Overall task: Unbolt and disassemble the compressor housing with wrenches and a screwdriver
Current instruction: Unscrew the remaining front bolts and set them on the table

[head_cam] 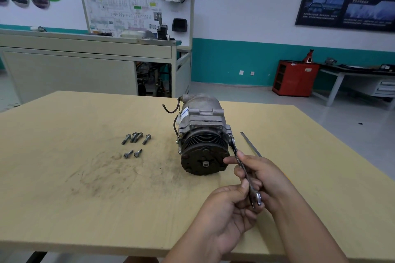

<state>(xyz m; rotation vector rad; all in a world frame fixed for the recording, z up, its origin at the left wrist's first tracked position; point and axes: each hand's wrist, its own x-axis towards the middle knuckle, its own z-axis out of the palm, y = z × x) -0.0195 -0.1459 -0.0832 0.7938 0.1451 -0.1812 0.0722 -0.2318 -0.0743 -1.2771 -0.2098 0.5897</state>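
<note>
Presently, one compressor [203,132] is positioned on the counter [64,188], pulley toward the person. One wrench [241,163] is seated at its right flange, gripped mid-shank by the right hand [264,175] and pinched at the lower end by the left hand [228,211]. Six bolts [133,137] are laid well to the left. One slender metal tool [251,144] is placed behind the wrench.

Bare tabletop [64,198] lies open along the left and near edges. Six loose bolts [134,137] sit left of the compressor [201,126], with a passable gap between them. On the compressor's right, the left hand [226,211], right hand [265,175] and wrench [242,165] block the approach; a thin metal tool [251,144] lies just beyond.
</note>
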